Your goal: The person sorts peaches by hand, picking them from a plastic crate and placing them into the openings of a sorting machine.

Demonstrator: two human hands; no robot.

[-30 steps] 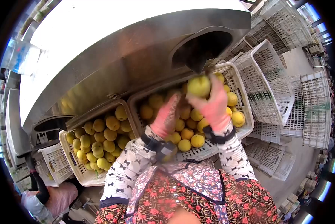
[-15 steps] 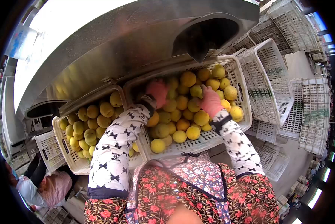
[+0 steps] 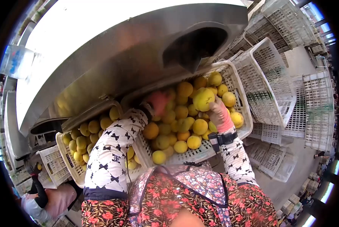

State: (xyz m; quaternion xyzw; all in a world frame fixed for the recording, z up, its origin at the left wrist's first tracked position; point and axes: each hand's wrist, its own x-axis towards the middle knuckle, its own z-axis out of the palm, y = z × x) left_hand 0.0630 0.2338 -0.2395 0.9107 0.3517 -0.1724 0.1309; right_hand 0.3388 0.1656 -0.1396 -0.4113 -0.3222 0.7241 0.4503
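Yellow fruit (image 3: 203, 99) held at the tip of the curled right grip (image 3: 219, 114); left grip (image 3: 158, 102) blurred, hold unclear.

Fruit (image 3: 194, 142) at centre is yellow to orange, the crate (image 3: 196, 154) off-white. Gloves (image 3: 220, 115) are pink, sleeves (image 3: 111, 151) white with black bows. The bottom-centre shirt (image 3: 154, 200) has red flowers on dark.

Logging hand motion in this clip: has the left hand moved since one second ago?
Yes: the left hand has moved forward, closer to the fixed metal machine.
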